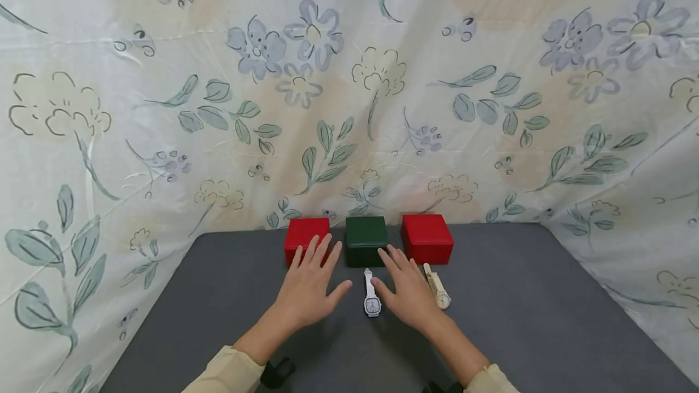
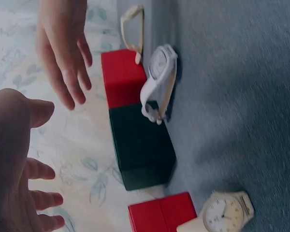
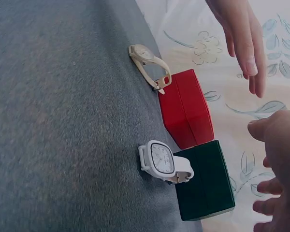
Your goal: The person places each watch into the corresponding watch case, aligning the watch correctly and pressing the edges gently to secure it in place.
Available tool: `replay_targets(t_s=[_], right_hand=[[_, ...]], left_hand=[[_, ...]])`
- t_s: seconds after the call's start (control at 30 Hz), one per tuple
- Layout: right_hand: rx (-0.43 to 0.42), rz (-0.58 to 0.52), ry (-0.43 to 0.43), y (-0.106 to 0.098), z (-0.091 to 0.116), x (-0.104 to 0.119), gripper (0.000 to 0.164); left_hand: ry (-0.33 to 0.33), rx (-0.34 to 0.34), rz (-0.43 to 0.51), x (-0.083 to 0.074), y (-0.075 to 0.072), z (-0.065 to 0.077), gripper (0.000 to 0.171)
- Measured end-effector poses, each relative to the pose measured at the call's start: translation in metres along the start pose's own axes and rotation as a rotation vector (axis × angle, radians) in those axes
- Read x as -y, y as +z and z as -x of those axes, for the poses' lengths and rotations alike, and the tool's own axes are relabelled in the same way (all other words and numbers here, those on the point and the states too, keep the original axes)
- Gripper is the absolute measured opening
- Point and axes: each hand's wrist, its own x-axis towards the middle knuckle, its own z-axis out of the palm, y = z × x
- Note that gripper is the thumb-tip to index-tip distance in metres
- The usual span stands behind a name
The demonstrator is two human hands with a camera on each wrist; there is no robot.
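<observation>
Both hands are held out, empty, with fingers spread. In the head view my left hand (image 1: 310, 287) is in front of the left red box (image 1: 308, 234), overlapping its lower part. My right hand (image 1: 406, 288) reaches toward the gap between the green box (image 1: 366, 236) and the right red box (image 1: 428, 236). Between the hands lies a white wristwatch (image 1: 372, 304), its strap pointing to the green box. A cream wristwatch (image 1: 442, 299) lies beside my right hand. Another cream wristwatch (image 2: 223, 213), before the left red box, shows in the left wrist view; my left hand hides it in the head view.
The three closed boxes stand in a row at the back of the grey table (image 1: 508, 320). Behind them hangs a floral cloth (image 1: 415, 102), which also runs down both sides. Black straps (image 1: 277, 372) show below the sleeves.
</observation>
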Motion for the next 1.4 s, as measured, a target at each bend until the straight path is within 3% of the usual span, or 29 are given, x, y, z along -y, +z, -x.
replay_targets(t_s=[0.17,0.37,0.77,1.17,1.4], right_hand=[[0.049,-0.210,0.025,0.004,-0.006,0.004,0.066],[0.118,-0.320,0.027,0.010,-0.012,0.012,0.065],[0.107,-0.405,-0.059,0.031,-0.026,0.023,0.060],[0.150,-0.484,-0.039,0.048,-0.041,0.031,0.056],[0.200,-0.550,-0.025,0.059,-0.049,0.037,0.056]], left_hand=[[-0.008,-0.033,-0.020,0.009,0.003,0.000,0.081],[-0.038,-0.021,-0.024,0.022,0.007,0.001,0.081],[-0.108,0.002,0.003,0.037,0.009,0.002,0.077],[-0.145,0.022,0.016,0.048,0.013,0.001,0.075],[-0.157,-0.019,0.029,0.061,0.020,0.000,0.074]])
